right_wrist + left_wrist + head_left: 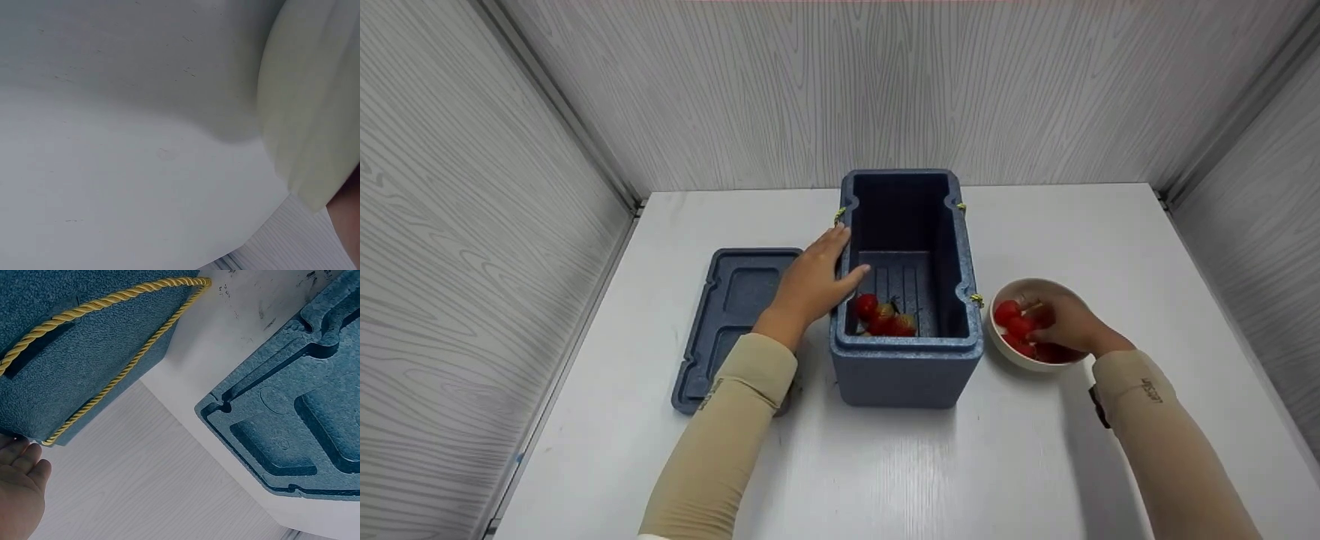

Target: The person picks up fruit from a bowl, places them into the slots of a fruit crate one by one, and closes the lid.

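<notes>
A deep blue foam box stands open on the table with several red tomatoes at its near end. Along its left rim lies my left hand, fingers straight and the thumb over the inner edge. In the left wrist view the fingertips touch the box side below a yellow rope handle. To the right of the box, my right hand reaches into a white bowl holding more tomatoes. Its thumb and fingers close around one tomato. The right wrist view shows the bowl's outer wall.
Left of the box a blue foam lid lies flat, its recessed side up, partly under my left forearm. Grey wood-grain panels border the white table at the back and both sides.
</notes>
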The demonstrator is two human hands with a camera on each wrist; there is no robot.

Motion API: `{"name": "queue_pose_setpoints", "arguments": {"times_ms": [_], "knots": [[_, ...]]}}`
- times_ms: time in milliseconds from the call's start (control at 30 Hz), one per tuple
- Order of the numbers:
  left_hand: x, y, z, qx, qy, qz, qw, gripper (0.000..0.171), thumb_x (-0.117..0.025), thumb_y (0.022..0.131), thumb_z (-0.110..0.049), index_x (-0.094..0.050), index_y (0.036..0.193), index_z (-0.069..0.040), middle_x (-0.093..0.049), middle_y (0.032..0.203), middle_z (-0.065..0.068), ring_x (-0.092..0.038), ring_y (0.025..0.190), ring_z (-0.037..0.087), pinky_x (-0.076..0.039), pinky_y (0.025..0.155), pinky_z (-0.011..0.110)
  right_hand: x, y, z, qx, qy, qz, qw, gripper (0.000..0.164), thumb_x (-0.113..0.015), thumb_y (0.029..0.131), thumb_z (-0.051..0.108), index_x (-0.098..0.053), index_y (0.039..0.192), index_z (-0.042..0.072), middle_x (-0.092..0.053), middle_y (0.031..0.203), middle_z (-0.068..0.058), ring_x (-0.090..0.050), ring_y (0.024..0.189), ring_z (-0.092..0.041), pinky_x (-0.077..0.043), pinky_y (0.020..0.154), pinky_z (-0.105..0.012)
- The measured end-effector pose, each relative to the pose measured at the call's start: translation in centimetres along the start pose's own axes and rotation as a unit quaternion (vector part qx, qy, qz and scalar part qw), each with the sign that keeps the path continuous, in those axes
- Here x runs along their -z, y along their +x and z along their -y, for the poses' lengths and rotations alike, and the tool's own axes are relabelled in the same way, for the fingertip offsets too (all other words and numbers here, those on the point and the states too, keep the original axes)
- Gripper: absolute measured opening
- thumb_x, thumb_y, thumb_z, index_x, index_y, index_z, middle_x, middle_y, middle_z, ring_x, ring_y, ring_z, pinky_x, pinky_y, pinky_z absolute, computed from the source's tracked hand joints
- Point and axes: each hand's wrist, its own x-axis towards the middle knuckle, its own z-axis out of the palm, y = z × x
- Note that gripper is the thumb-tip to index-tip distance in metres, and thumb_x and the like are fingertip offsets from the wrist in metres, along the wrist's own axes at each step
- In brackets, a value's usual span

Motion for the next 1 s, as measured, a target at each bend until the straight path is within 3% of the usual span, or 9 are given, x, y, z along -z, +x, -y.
{"name": "queue_pose_setpoints", "arguments": {"times_ms": [267,467,800,1000], "knots": [[0.1,0.0,-0.1,-0.003,0.001,0.0,1.0,0.071,-0.05,0.096,-0.049,-0.027,0.152,-0.012,-0.023,0.155,0.005,-0.02,0.142,0.02,-0.02,0.113,0.041,1.0,-0.2,0.8,-0.065,-0.005,0.017,0.998,0.047,-0.073,0.085,0.018,-0.059,0.126,0.001,-0.058,0.122,-0.021,-0.051,0.112,-0.039,-0.044,0.092,-0.056],[0.1,0.0,-0.1,-0.004,0.002,0.0,1.0,0.071,-0.05,0.096,-0.049,-0.027,0.152,-0.011,-0.023,0.155,0.006,-0.02,0.142,0.02,-0.02,0.113,0.041,1.8,-0.3,1.6,-0.083,0.018,0.021,0.996,0.048,-0.07,0.088,0.021,-0.057,0.13,0.001,-0.057,0.125,-0.021,-0.052,0.113,-0.041,-0.048,0.088,-0.054],[0.2,0.0,-0.2,-0.006,0.0,0.0,1.0,0.071,-0.05,0.096,-0.049,-0.027,0.152,-0.011,-0.023,0.155,0.005,-0.02,0.142,0.02,-0.02,0.113,0.04,3.9,0.0,3.3,-0.066,0.069,-0.014,0.995,0.042,-0.067,0.09,0.018,-0.058,0.128,0.001,-0.059,0.122,-0.02,-0.056,0.111,-0.041,-0.044,0.095,-0.053],[0.2,-0.1,-0.2,-0.007,0.006,-0.002,1.0,0.07,-0.05,0.096,-0.048,-0.028,0.151,-0.01,-0.024,0.155,0.006,-0.021,0.142,0.019,-0.019,0.113,0.039,5.1,0.1,4.3,-0.061,0.073,-0.027,0.995,0.045,-0.068,0.09,0.025,-0.059,0.128,0.002,-0.058,0.124,-0.019,-0.058,0.11,-0.038,-0.046,0.093,-0.046]]}}
